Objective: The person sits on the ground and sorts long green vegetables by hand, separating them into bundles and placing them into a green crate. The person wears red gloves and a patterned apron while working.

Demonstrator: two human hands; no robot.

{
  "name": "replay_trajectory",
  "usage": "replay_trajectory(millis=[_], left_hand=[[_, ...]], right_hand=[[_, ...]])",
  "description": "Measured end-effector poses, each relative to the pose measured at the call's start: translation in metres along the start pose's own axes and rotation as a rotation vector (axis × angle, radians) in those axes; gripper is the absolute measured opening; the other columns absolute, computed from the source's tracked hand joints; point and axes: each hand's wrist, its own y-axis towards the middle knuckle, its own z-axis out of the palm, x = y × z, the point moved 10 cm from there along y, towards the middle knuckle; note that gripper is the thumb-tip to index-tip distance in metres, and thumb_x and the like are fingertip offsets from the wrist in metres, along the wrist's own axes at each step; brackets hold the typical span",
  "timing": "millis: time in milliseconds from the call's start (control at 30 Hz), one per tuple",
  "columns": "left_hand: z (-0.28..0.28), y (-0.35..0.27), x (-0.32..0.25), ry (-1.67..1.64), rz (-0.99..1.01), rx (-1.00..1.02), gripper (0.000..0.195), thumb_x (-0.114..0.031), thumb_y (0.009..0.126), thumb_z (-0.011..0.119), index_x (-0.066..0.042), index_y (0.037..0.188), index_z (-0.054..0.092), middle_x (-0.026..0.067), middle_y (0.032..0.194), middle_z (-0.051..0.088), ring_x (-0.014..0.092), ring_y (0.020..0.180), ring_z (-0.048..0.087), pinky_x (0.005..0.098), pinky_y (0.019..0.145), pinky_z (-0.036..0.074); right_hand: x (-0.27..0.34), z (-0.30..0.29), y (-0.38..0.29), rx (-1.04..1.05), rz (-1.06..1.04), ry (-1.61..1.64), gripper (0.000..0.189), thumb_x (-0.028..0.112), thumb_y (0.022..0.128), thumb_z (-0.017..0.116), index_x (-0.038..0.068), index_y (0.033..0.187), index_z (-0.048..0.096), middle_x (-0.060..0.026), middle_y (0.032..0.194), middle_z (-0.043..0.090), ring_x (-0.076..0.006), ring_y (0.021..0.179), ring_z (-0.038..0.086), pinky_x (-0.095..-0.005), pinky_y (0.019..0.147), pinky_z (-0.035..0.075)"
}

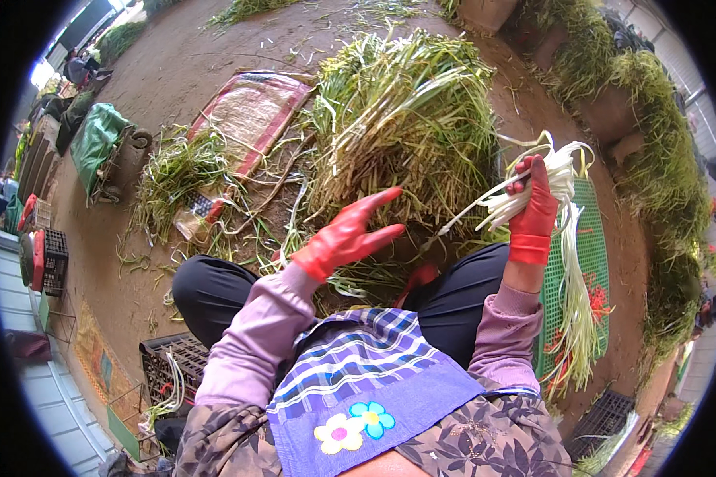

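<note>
In my right hand [534, 208], in a red rubber glove, is a bunch of pale long-leaved stalks [561, 173]. Its stem ends point left, and one thin stalk sticks out well beyond the others. My left hand [361, 229], gloved the same way, is held over my lap with thumb and fingers apart and nothing in it. Before me rises a large heap of green long-leaved stalks [403, 119], their stem ends toward me. More pale leaves [576, 334] trail across a green plastic mesh crate [601, 250] at my right, where red ties [596, 298] lie.
A woven sack [256, 113] lies flat beyond a small pile of leaves [185, 161]. Black plastic crates [170, 358] [602, 417] stand on both sides. Farther left is a cart with a green cover [101, 140]. Piled greens [662, 149] line the right side.
</note>
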Motion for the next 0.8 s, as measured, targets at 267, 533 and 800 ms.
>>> replay_trajectory(millis=[267, 533, 800], left_hand=[[0.064, 0.060, -0.054, -0.593, -0.413, 0.285, 0.034, -0.034, 0.097, 0.050, -0.006, 0.116, 0.058, 0.0069, 0.090, 0.063, 0.008, 0.070, 0.058, 0.0248, 0.062, 0.048], [0.068, 0.043, -0.037, -0.818, -0.673, 0.260, 0.037, -0.033, 0.100, 0.042, -0.006, 0.090, 0.064, -0.0041, 0.064, 0.053, 0.003, 0.053, 0.043, 0.0186, 0.050, 0.035], [0.044, 0.071, -0.004, 0.176, -0.448, 0.708, 0.036, -0.040, 0.093, 0.053, -0.006, 0.094, 0.067, 0.0098, 0.072, 0.064, 0.021, 0.066, 0.064, 0.0338, 0.062, 0.050]], right_hand=[[0.010, 0.005, 0.012, 0.020, -0.089, 0.113, 0.025, 0.030, 0.089, 0.065, 0.008, 0.100, 0.059, -0.0019, 0.087, 0.061, -0.0045, 0.058, 0.048, -0.0196, 0.053, 0.040], [-0.029, -0.001, 0.021, 0.065, 0.049, 0.120, 0.024, 0.027, 0.087, 0.067, 0.007, 0.099, 0.060, -0.0040, 0.090, 0.062, -0.0078, 0.054, 0.049, -0.0221, 0.047, 0.040], [-0.052, 0.018, 0.033, 0.104, 0.035, -0.236, 0.025, 0.029, 0.089, 0.063, 0.006, 0.081, 0.060, -0.0101, 0.092, 0.065, -0.0164, 0.078, 0.062, -0.0312, 0.068, 0.050]])
